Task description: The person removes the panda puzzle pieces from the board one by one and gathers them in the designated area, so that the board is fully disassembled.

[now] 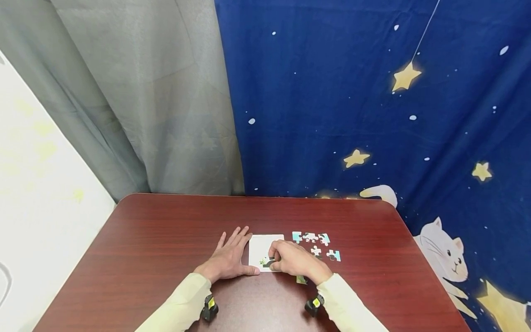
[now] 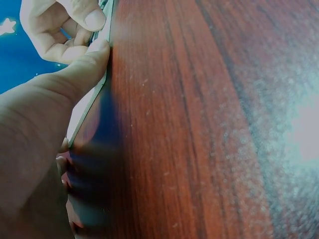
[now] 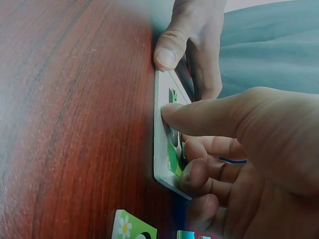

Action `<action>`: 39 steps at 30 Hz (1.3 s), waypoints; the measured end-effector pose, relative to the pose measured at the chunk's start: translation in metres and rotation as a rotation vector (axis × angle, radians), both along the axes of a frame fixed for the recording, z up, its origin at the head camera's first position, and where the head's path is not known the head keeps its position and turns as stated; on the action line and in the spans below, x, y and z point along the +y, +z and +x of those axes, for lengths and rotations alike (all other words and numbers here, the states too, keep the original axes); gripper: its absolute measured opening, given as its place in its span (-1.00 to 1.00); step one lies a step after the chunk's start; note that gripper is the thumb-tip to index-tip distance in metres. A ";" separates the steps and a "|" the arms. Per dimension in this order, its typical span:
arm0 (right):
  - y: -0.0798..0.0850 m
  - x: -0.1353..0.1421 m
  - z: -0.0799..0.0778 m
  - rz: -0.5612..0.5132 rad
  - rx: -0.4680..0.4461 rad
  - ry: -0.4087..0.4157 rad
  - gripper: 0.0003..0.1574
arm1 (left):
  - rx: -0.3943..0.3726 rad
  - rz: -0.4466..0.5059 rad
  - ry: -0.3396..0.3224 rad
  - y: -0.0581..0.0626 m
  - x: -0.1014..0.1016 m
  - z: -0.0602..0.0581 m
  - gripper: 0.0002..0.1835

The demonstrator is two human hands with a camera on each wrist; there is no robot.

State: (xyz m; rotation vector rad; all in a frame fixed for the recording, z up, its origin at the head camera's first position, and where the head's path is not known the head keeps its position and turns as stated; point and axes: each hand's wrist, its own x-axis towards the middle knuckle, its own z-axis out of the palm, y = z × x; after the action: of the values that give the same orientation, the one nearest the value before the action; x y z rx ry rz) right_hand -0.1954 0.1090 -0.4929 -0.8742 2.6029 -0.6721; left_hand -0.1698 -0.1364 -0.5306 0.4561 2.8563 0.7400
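Note:
A white square puzzle board [image 1: 260, 244] lies on the table. My left hand [image 1: 226, 262] rests at its left side with fingers spread, the thumb pressing the board's near left corner. Over the board's near right part, my right hand [image 1: 295, 259] curls its fingers and pinches a jigsaw piece [image 3: 173, 154] with green and black print, down at the board's surface. Beside it on the board, a green bit of printed puzzle [image 1: 263, 262] shows. The right fingers hide part of the pinched piece, so its exact fit cannot be seen.
Several loose jigsaw pieces [image 1: 310, 237] lie right of the board. A green piece with a white flower [image 3: 124, 226] lies near the right wrist. The reddish-brown table [image 1: 166, 230] ends at a grey curtain [image 1: 186, 152] and a blue star-patterned curtain [image 1: 298, 138].

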 end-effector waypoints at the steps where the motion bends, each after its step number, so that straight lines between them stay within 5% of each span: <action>1: 0.000 0.000 0.000 -0.004 -0.004 -0.002 -0.71 | 0.004 0.003 0.002 -0.002 0.000 0.000 0.27; 13: -0.003 0.001 -0.002 -0.062 -0.005 -0.013 -0.66 | -0.012 0.000 -0.006 0.015 0.002 0.004 0.23; 39: 0.005 0.015 0.009 -0.272 -0.111 0.002 -0.92 | -0.018 -0.063 0.016 0.012 0.003 0.003 0.26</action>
State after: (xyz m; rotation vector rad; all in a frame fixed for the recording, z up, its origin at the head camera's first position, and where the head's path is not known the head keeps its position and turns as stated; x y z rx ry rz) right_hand -0.1864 0.1237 -0.4878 -0.8875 2.4480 -1.0607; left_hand -0.1664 -0.1329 -0.5182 0.4167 2.8604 0.6512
